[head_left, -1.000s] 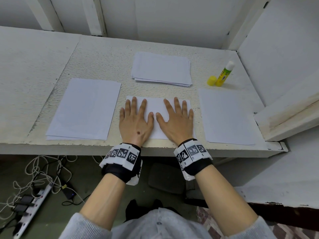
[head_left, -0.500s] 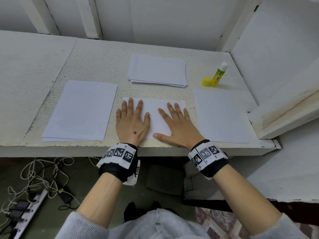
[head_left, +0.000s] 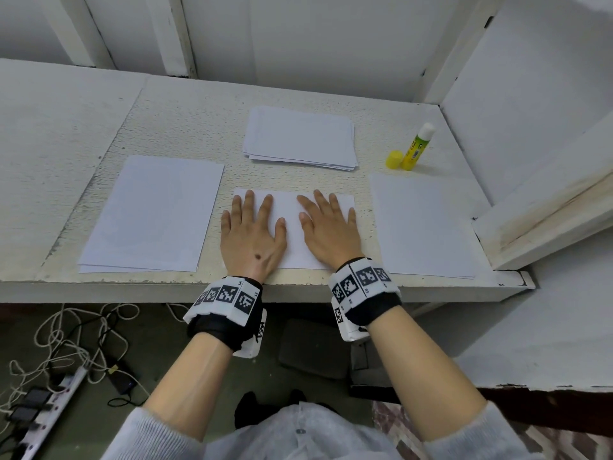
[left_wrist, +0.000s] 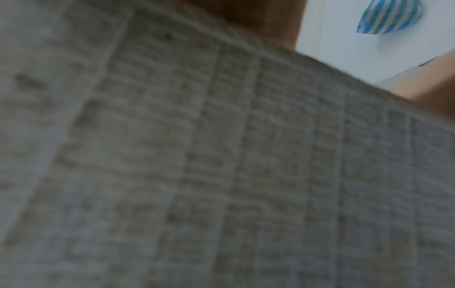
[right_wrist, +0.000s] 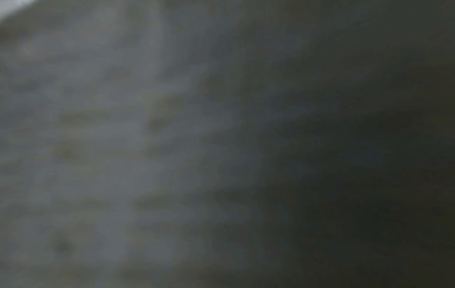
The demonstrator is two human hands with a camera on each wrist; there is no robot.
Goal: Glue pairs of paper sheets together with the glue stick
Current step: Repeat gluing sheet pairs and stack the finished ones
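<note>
A white paper sheet lies at the front middle of the table. My left hand and my right hand both lie flat on it, fingers straight and spread, pressing it down. The glue stick stands uncapped at the back right, its yellow cap beside it. A stack of sheets lies behind my hands, a larger stack to the left, and another sheet to the right. Both wrist views are blurred and show only the table surface up close.
A white wooden block juts over the table's right edge, with white walls behind and to the right. Below the table's front edge are loose cables and a power strip on the floor.
My right hand swung out to the right half a second ago and has come back toward the middle of the sheet. The left hand has stayed pressed in place.
</note>
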